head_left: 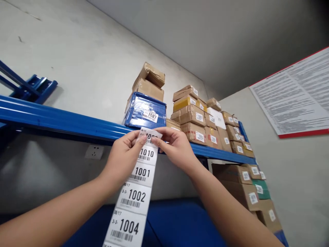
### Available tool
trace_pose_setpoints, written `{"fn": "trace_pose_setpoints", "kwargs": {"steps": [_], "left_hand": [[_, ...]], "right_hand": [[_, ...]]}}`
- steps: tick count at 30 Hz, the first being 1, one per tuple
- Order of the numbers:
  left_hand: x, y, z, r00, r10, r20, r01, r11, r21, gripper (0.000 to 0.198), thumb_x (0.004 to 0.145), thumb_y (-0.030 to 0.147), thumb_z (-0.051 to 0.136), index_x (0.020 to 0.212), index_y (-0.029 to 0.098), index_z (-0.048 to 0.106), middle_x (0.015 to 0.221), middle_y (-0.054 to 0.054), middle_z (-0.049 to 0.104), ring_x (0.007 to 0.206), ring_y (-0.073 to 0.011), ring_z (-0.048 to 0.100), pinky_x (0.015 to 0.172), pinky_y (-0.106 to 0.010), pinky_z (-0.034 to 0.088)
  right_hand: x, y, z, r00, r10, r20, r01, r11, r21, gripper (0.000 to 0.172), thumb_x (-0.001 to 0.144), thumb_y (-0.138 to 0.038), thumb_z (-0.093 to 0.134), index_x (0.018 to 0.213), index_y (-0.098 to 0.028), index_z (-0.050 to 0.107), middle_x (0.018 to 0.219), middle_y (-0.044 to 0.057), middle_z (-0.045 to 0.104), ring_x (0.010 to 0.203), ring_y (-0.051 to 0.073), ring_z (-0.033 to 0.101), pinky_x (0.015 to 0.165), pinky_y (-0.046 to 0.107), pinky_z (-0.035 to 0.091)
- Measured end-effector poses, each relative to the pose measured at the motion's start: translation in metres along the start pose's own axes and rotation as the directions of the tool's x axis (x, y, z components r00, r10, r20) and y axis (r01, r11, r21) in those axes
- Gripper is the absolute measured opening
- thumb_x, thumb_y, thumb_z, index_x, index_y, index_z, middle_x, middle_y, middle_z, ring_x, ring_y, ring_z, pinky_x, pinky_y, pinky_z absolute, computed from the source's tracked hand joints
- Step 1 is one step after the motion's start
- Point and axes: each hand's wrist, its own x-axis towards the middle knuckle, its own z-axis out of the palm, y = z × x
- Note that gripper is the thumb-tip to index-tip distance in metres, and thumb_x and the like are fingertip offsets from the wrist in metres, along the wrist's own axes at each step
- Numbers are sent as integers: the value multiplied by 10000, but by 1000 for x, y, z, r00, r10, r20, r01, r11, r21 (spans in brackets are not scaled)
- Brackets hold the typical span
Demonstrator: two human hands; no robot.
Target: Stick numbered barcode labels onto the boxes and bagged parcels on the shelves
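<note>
A long white strip of barcode labels (136,192) hangs down in front of me, printed 1010, 1001, 1002 and 1004. My left hand (123,156) pinches its top end from the left. My right hand (174,145) grips the top label from the right, fingertips on its edge. Both hands are raised just in front of the blue shelf beam (64,121). Directly behind them on the shelf stands a blue-wrapped parcel (145,111) with a 1007 sticker.
Several brown taped cartons (195,115) with white stickers are stacked along the upper shelf, more cartons (246,188) on the level below at right. A wall socket (94,151) sits under the beam. A printed notice (298,96) hangs on the right wall.
</note>
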Motion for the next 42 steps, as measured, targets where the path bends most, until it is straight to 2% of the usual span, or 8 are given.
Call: {"fn": "trace_pose_setpoints", "kwargs": {"steps": [9, 17, 22, 29, 34, 36, 39, 42], "left_hand": [[15, 5, 35, 943, 170, -284, -127, 978, 166, 415, 784, 494, 619, 585, 160, 475, 487, 65, 435, 422, -34, 352, 382, -144, 271], [5, -6, 36, 978, 7, -208, 46, 968, 245, 272, 709, 432, 713, 693, 174, 628, 540, 44, 584, 436, -67, 470, 418, -181, 363], [-16, -20, 15, 996, -16, -93, 60, 872, 486, 351, 758, 528, 630, 677, 187, 636, 662, -8, 684, 620, -152, 619, 519, -226, 433], [-6, -5, -18, 994, 109, -23, -85, 878, 471, 440, 815, 611, 493, 730, 194, 603, 620, -4, 629, 546, -146, 584, 479, -242, 422], [8, 15, -25, 995, 94, 27, -97, 923, 372, 418, 816, 577, 523, 680, 188, 592, 588, -7, 641, 501, -136, 596, 440, -217, 436], [11, 19, -26, 997, 71, 29, -76, 953, 294, 394, 813, 555, 547, 691, 186, 608, 588, -4, 650, 499, -131, 605, 435, -204, 448], [17, 22, -28, 997, 78, 7, -78, 977, 198, 361, 817, 522, 566, 717, 182, 636, 594, 0, 656, 492, -111, 597, 431, -180, 444], [22, 21, -26, 995, 100, 12, -100, 974, 204, 373, 826, 504, 559, 686, 168, 642, 554, 1, 625, 459, -93, 554, 409, -169, 401]], "right_hand": [[9, 11, 0, 940, -66, -334, 130, 976, 175, 67, 727, -223, 678, 766, -191, 634, 721, -8, 648, 636, 114, 577, 561, 250, 477], [24, 23, -3, 897, -207, -390, 279, 951, 137, 28, 728, -200, 679, 711, -190, 658, 691, -5, 654, 654, 133, 591, 636, 293, 487], [88, 24, -21, 740, -314, -595, 388, 922, -4, 37, 753, -203, 659, 743, -180, 631, 679, -12, 622, 640, 128, 572, 623, 284, 466], [196, 25, -46, 880, -243, -408, 15, 873, -488, 95, 744, -106, 619, 773, -189, 657, 756, 28, 618, 818, 201, 598, 837, 369, 451], [192, 23, -47, 850, -218, -479, -132, 792, -596, 733, 588, -123, 773, 1262, -219, 499, 1166, 168, 532, 1039, 327, 552, 920, 511, 409], [178, 16, -46, 814, -262, -519, -61, 849, -525, 606, 625, -131, 750, 1188, -200, 536, 1143, 152, 557, 1022, 302, 564, 938, 523, 407], [142, 2, -37, 930, -246, -274, 159, 939, -305, 186, 792, -337, 633, 923, -205, 626, 921, 58, 658, 871, 202, 625, 817, 407, 512], [97, -7, -21, 966, -100, 239, 97, 995, 25, 281, 700, -455, 717, 839, -215, 672, 852, 27, 688, 772, 157, 636, 638, 293, 532]]}}
